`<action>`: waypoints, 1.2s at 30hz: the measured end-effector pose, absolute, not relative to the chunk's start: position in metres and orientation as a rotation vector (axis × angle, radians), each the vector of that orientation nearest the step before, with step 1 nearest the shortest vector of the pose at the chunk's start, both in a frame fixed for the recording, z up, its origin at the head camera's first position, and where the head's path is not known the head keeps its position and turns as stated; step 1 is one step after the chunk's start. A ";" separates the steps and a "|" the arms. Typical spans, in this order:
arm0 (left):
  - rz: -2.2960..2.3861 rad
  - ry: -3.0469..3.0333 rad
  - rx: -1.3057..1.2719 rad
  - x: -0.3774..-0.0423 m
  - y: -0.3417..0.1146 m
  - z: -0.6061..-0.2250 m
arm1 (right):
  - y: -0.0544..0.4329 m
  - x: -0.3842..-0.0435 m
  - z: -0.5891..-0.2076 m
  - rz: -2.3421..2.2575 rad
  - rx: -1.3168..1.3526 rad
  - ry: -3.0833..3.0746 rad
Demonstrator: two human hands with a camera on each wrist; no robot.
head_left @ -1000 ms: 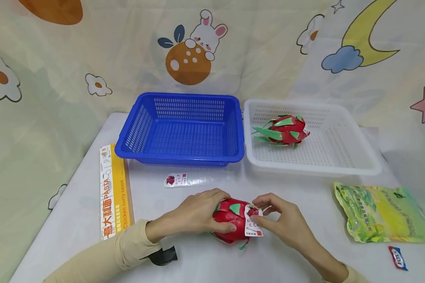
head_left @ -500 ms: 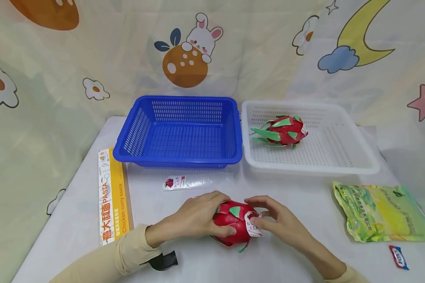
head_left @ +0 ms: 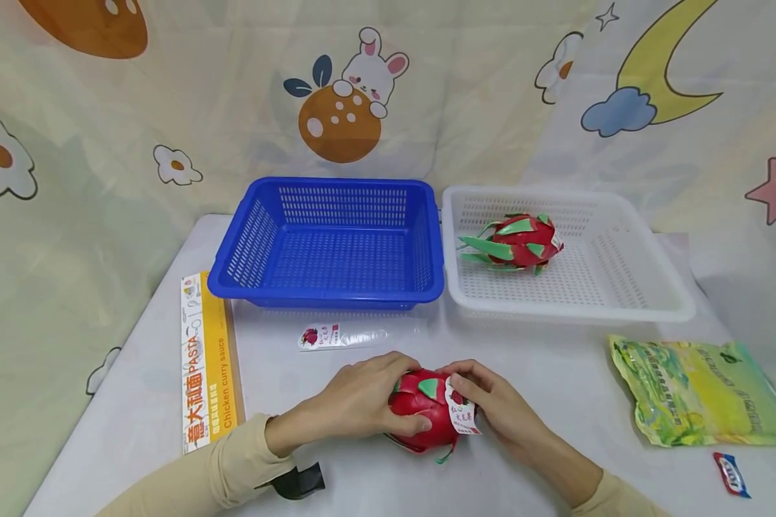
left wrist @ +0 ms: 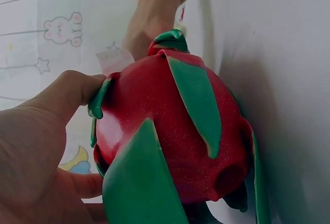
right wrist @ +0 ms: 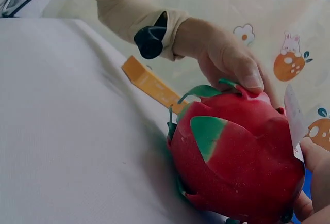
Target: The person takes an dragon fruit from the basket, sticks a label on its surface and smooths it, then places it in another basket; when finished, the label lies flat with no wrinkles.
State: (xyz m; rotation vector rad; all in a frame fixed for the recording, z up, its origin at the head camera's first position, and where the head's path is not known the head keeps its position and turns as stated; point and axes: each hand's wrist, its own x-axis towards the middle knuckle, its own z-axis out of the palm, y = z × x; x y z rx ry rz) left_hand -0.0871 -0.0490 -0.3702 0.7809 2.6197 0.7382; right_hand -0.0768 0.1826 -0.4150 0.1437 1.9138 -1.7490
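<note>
A red dragon fruit with green scales (head_left: 423, 409) lies on the white table in the head view. My left hand (head_left: 368, 398) grips it from the left, thumb across the near side and fingers over the top. On its right end, my right hand (head_left: 501, 406) holds a white printed sticker (head_left: 462, 413) under the thumb, with fingers bent at the fruit's far side. In the right wrist view one edge of the sticker (right wrist: 294, 113) stands off the red skin. The left wrist view shows the fruit's stem end (left wrist: 170, 126) close up, the left thumb (left wrist: 67, 92) against it.
Behind stand a blue basket (head_left: 326, 293) and a white basket (head_left: 569, 310) with another dragon fruit (head_left: 524, 240). A clear strip with a sticker (head_left: 320, 336) lies before them. A pasta box (head_left: 210, 359) is left; a yellow-green packet (head_left: 705, 391) and small wrapper (head_left: 731, 474) are right.
My right hand has closed in on the fruit, its thumb shifting up and left over the sticker, which bends closer round the fruit's end. My left hand keeps its grip.
</note>
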 end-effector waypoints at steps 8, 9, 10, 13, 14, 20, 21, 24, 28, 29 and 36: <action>0.731 2.638 0.779 -0.088 -0.049 -0.371 | 0.177 -0.078 -0.417 -1.837 0.264 1.883; 0.733 2.638 0.774 -0.087 -0.049 -0.371 | 0.178 -0.079 -0.417 -1.830 0.254 1.893; 0.733 2.639 0.769 -0.087 -0.049 -0.371 | 0.179 -0.079 -0.416 -1.824 0.242 1.900; 0.734 2.632 0.757 -0.087 -0.049 -0.371 | 0.186 -0.078 -0.415 -1.774 0.165 1.927; 0.734 2.630 0.753 -0.087 -0.049 -0.371 | 0.188 -0.078 -0.415 -1.748 0.121 1.944; 0.726 2.635 0.750 -0.085 -0.047 -0.371 | 0.198 -0.070 -0.420 -1.714 -0.206 1.980; 0.725 2.640 0.751 -0.085 -0.047 -0.371 | 0.199 -0.069 -0.420 -1.723 -0.239 1.979; 0.727 2.650 0.746 -0.086 -0.047 -0.371 | 0.199 -0.069 -0.421 -1.710 -0.267 1.992; 0.723 2.651 0.730 -0.085 -0.047 -0.371 | 0.201 -0.068 -0.422 -1.614 -0.383 2.119; 0.716 2.655 0.724 -0.085 -0.046 -0.370 | 0.201 -0.068 -0.423 -1.592 -0.426 2.156; 0.614 2.758 0.771 -0.077 -0.032 -0.362 | 0.203 -0.068 -0.424 -1.521 -0.589 2.316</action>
